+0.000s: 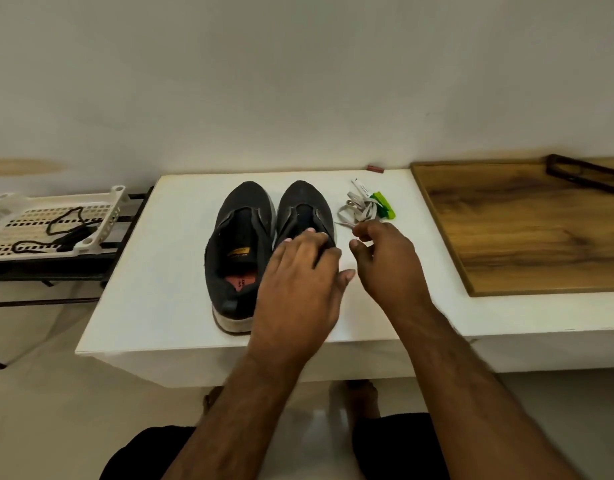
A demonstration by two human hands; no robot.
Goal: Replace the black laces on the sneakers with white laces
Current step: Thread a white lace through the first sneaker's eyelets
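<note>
Two dark grey sneakers stand side by side on a white table [160,271], toes pointing away, with no laces in them. My left hand [302,282] lies over the heel end of the right sneaker [303,209], fingers spread on its collar. The left sneaker [238,244] stands free beside it. A bundle of white laces [359,207] with a green paper band lies to the right of the shoes. My right hand [385,258] is just in front of that bundle, fingers curled, pinching a lace end. Black laces [61,225] lie in a white basket on the left.
The white plastic basket [101,233] sits on a black rack left of the table. A wooden board [523,230] covers the surface to the right, with a dark frame at its far corner. A small red-brown object [375,168] lies at the table's back edge by the wall.
</note>
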